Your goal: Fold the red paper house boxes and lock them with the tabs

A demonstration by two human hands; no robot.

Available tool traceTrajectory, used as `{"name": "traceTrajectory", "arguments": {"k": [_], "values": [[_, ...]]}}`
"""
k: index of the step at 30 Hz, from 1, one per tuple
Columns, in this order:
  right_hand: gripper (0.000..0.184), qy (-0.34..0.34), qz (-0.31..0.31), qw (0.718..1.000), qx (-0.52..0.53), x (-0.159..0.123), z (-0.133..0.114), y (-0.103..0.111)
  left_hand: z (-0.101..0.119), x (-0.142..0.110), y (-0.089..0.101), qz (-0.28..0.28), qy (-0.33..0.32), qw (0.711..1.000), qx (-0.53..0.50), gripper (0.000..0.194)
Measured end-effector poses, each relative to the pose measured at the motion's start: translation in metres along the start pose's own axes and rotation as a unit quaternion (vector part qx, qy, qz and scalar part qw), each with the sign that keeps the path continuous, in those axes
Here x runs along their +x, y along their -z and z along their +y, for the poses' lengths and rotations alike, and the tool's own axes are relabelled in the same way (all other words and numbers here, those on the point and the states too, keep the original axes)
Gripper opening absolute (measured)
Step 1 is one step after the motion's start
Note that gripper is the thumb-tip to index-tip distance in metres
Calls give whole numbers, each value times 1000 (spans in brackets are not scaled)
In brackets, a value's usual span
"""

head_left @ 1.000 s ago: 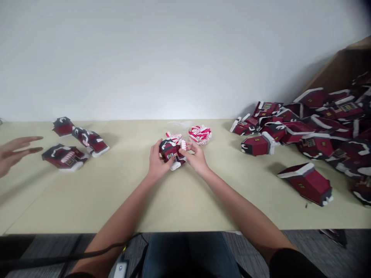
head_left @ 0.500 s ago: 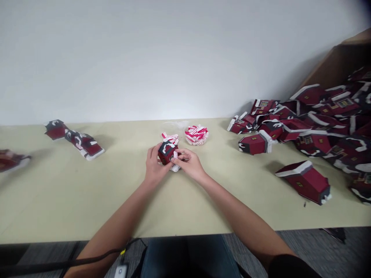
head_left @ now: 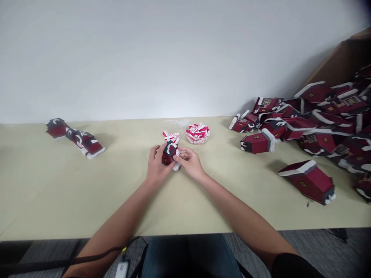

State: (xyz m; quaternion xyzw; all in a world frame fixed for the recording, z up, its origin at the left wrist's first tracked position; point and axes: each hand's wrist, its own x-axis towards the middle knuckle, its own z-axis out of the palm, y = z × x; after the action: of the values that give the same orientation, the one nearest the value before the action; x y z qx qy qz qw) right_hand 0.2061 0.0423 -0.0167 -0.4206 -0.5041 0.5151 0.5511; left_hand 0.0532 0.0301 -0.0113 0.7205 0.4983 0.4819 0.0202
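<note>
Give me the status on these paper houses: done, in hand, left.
Done: two paper houses lie apart at far left, looking finished. In hand: the left hand and right hand hold one house between them. Left: the large heap of houses at right, and the red-and-white strips in the clear bowl.

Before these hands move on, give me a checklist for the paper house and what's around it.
1. Left hand on the red paper house: ok, fingers wrapped around its side.
2. Right hand at the house: ok, fingertips pinching a red-and-white paper strip against it.
3. Strip fixed to the house: cannot tell, fingers cover the join.
4. Clear dish of paper candy-cane pieces: ok, upright behind the hands, pieces inside.
5. Loose candy-cane pieces: ok, lying just behind the house.
6. Heap of paper houses: ok, well to the right, touching neither hand.
</note>
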Motion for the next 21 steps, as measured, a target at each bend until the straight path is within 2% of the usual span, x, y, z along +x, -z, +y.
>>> {"name": "traceTrajectory", "arguments": {"k": [7, 13, 21], "values": [[53, 14, 38, 999, -5, -3, 7, -8, 1, -2, -4, 11, -34, 999, 22, 62], [50, 32, 23, 999, 7, -6, 11, -11, 1, -2, -3, 13, -22, 999, 27, 62], [63, -9, 15, 998, 53, -3, 12, -10, 0, -2, -3, 10, -13, 1000, 22, 66]]}}
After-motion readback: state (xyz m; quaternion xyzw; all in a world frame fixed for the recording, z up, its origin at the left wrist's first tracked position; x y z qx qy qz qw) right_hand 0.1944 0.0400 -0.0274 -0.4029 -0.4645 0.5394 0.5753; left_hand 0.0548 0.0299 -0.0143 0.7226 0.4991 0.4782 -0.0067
